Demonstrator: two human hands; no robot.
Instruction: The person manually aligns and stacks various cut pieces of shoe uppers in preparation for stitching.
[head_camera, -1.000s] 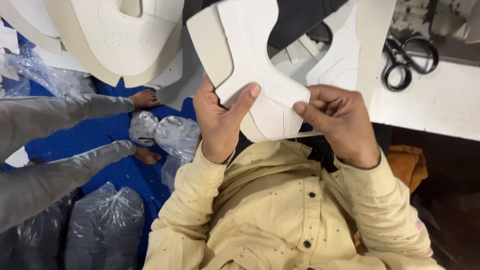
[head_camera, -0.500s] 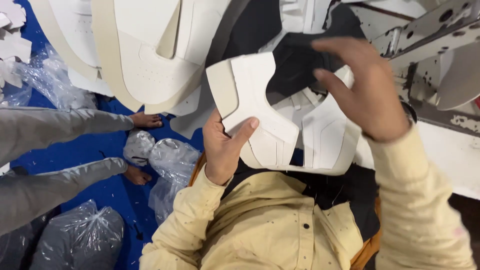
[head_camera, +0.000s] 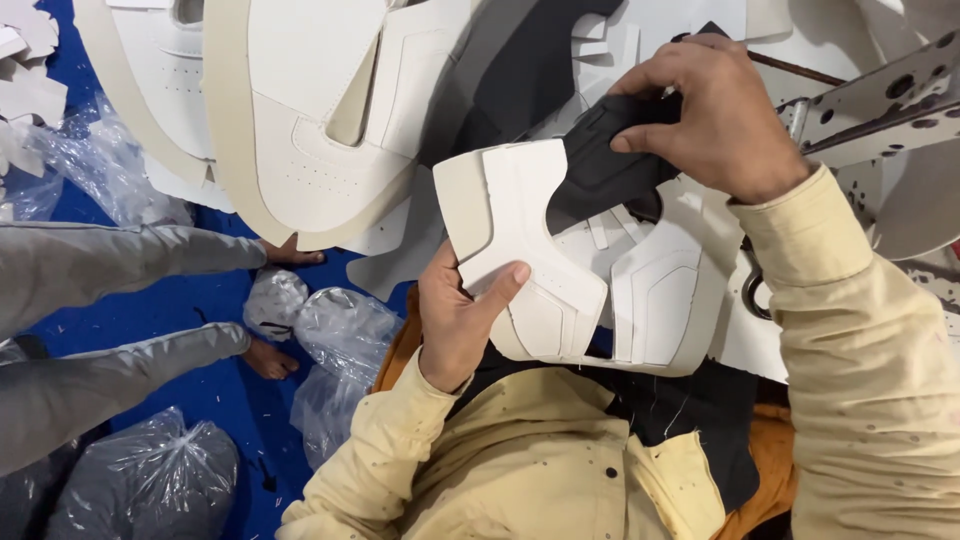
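Our left hand (head_camera: 462, 320) pinches the white shoe upper (head_camera: 545, 255), light and floppy; right hand (head_camera: 715, 115) grips its soft black piece (head_camera: 600, 165).

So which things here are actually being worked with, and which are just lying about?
In hand:
left hand holding white shoe-upper piece
right hand gripping black fabric piece

Lying about:
stacked white uppers
clear plastic bags
another person's grey-trousered legs

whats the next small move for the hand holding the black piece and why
Probably lower the black piece into the curved notch of the white shoe upper. The right hand pinches it just above that notch, partly overlapping the upper's edge, while the left hand steadies the upper from below, thumb on its face.
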